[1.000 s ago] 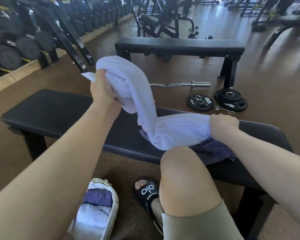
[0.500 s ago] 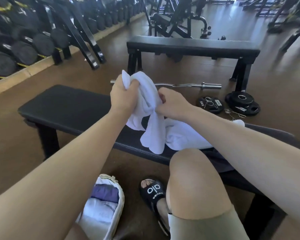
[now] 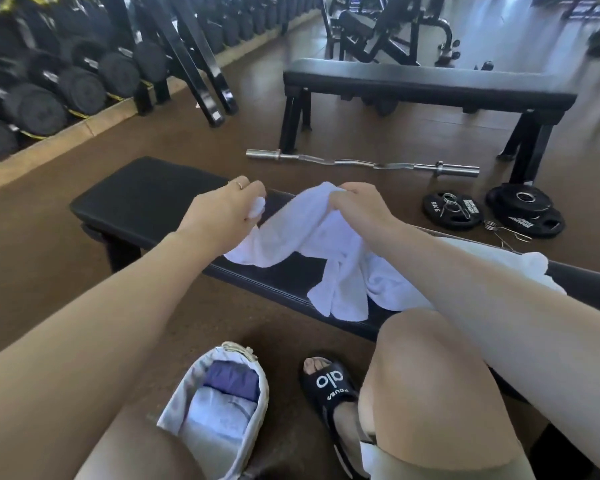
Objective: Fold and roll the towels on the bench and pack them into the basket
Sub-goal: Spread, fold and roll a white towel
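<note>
Over the black bench (image 3: 146, 199), the left hand (image 3: 219, 211) and the right hand (image 3: 357, 202) each pinch the white towel (image 3: 305, 233), fingers curled on cloth; the basket (image 3: 222, 407) stands below the bench.

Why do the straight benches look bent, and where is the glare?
Head view: the wide lens bows the black padded bench; daylight glares off the brown floor at the top right; the white terry towel is nearly washed out; both hands, left and right, are slightly soft.
</note>
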Demonstrator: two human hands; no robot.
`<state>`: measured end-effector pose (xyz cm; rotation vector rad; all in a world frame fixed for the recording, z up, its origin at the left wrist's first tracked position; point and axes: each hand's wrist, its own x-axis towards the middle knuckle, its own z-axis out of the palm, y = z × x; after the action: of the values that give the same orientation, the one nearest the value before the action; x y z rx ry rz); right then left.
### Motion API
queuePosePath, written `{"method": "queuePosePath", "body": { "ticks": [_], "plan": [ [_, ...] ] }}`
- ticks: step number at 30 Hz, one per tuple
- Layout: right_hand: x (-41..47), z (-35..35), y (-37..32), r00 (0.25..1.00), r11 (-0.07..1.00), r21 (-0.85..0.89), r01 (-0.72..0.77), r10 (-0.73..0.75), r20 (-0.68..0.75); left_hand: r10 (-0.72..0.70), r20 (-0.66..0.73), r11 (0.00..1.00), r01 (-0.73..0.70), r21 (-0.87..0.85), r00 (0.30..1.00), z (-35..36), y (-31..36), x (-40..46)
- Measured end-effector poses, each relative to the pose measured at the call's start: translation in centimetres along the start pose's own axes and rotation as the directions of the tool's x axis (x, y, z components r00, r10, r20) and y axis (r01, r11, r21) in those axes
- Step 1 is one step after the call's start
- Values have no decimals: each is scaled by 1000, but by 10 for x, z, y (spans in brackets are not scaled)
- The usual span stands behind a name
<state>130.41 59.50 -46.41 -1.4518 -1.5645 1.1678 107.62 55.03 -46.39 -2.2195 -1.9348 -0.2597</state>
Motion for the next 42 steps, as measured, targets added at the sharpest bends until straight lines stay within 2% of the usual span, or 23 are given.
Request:
{"method": "queuePosePath", "body": {
  "ticks": [2,3,5,7,8,10,13,17,21,23,24,27,30,32,34,37,42],
  "plan": [
    [0,5,4,995,992,76,-104,104,0,-71,121,988,54,144,990,7,-12,-5],
    [0,9,6,988,983,105,-152,151,22,-100,187,988,75,138,977,11,-16,-7],
    [-2,20,8,974,968,132,-213,201,101,-113,301,983,150,-105,947,18,-20,-9],
    [-4,28,8,959,965,151,-215,180,218,-63,357,882,219,-416,932,18,-13,-8],
    [-4,31,8,951,968,155,-199,153,269,-29,373,827,232,-512,927,18,-8,-6],
    [-1,33,8,940,971,171,-166,103,326,21,389,767,235,-597,921,17,1,0],
    [-3,32,10,933,986,106,-126,82,351,51,353,807,170,-566,934,18,11,5],
    [-4,33,13,911,994,25,-107,88,402,-4,282,851,151,-503,959,23,12,5],
    [-11,30,13,778,931,230,-284,83,623,-47,197,852,142,-504,979,25,1,3],
    [-14,29,12,754,903,272,-332,81,652,-32,173,878,110,-466,984,24,-3,2],
    [-13,30,11,781,915,273,-297,68,621,-16,160,904,83,-418,987,22,-4,2],
    [-7,34,13,900,991,130,-20,-39,433,32,143,976,0,-217,989,15,-8,1],
    [-2,33,11,932,987,-68,143,-111,346,50,164,997,-41,-58,985,11,-19,0],
    [2,30,11,945,941,-227,249,-186,268,14,163,996,-1,-84,986,11,-29,-3],
    [6,26,10,950,887,-350,301,-248,189,-34,169,978,68,-199,985,14,-42,-8],
    [13,19,4,950,815,-490,309,-235,207,-54,185,945,111,-308,981,15,-57,-14],
    [25,14,-22,914,736,-580,351,-133,384,-67,215,937,135,-322,974,-5,-54,-8]
  ]
}}
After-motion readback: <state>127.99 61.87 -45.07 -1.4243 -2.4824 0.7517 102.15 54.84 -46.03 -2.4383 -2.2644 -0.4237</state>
